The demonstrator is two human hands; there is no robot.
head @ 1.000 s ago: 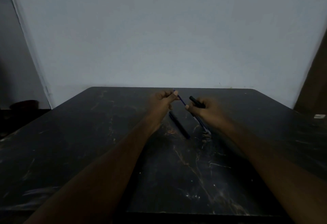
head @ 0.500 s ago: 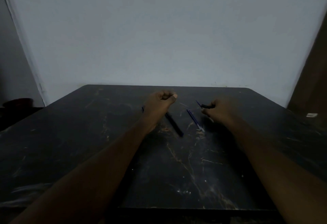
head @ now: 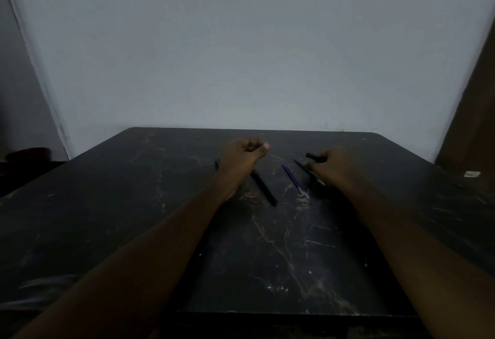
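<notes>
My left hand [head: 246, 154] hovers low over the black table [head: 267, 258], fingers curled into a fist with the thumb on the index finger; nothing shows between them. A black pen barrel [head: 263, 188] lies slanted on the table just below it. A short blue tip [head: 216, 165] pokes out beside that wrist; its grip cannot be told. A thin blue refill [head: 293, 180] lies between the hands. My right hand [head: 333, 168] grips a short black pen piece [head: 312, 156]. Another thin dark blue stick [head: 301, 165] runs under that hand.
The table is scratched and dimly lit, its far edge against a pale wall [head: 241, 57]. A brown panel [head: 471, 124] stands at the right, with a small white label [head: 472, 174] near the table's right edge. A dark object [head: 26, 154] sits far left.
My left hand let go of the blue refill, which now lies on the table. Both hands moved apart and lower toward the table; the right still holds the black piece.
</notes>
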